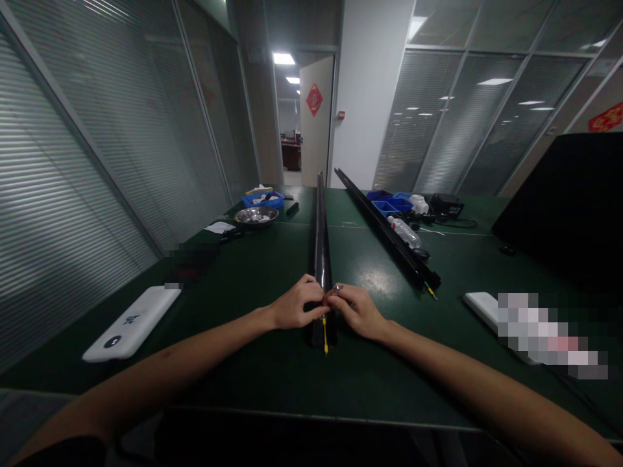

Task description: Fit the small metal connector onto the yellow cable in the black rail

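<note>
A long black bar (320, 233) lies lengthwise down the middle of the dark green table (272, 370), its near end pointing at me. My left hand (295, 303) is curled round the bar's near end from the left. My right hand (356, 310) is closed on the same end from the right, pinching a small silvery part (335, 288). A thin yellow wire (324, 332) hangs out of the bar's end between the two hands.
A second black bar (384, 227) lies at a slant to the right, with yellow wire at its near end. A white device (132, 323) rests at the left. A metal bowl (256, 215), blue bins (389, 204), a plastic bottle (403, 231) and a black monitor (564, 201) stand further back.
</note>
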`<state>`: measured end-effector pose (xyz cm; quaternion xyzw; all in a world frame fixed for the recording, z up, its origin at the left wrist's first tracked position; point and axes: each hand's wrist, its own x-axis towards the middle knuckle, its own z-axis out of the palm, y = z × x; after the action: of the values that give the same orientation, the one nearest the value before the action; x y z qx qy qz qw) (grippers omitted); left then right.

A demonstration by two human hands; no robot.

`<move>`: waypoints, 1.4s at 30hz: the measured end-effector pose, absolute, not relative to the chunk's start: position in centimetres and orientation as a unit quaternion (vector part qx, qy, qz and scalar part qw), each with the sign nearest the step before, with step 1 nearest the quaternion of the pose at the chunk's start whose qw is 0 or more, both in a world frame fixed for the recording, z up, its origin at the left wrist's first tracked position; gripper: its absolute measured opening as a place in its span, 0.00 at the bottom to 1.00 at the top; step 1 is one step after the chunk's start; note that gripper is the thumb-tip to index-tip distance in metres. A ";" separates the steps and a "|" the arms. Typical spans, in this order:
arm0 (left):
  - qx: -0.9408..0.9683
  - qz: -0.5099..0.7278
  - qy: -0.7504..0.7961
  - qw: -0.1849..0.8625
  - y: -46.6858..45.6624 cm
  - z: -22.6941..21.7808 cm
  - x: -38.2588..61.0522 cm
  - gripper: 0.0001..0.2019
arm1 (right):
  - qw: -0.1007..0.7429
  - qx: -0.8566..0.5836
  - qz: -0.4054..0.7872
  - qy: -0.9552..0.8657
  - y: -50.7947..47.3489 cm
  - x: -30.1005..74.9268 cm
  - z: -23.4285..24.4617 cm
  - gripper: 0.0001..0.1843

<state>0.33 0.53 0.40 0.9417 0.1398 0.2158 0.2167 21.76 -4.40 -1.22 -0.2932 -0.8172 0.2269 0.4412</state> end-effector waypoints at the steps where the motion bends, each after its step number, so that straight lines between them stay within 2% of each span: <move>1: 0.941 0.217 0.140 0.217 0.5 0.4 0.3 0.07 | 0.442 -0.296 0.224 -0.817 -4.5 21.7 -1.2 0.15; 42: 0.942 0.215 0.137 0.217 0.6 0.3 0.4 0.09 | 0.434 -0.297 0.228 -0.819 -4.3 21.8 -1.3 0.17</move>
<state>0.38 0.60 0.28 0.9422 0.1373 0.2147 0.2175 21.79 -4.33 -1.32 -0.2974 -0.8194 0.2282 0.4336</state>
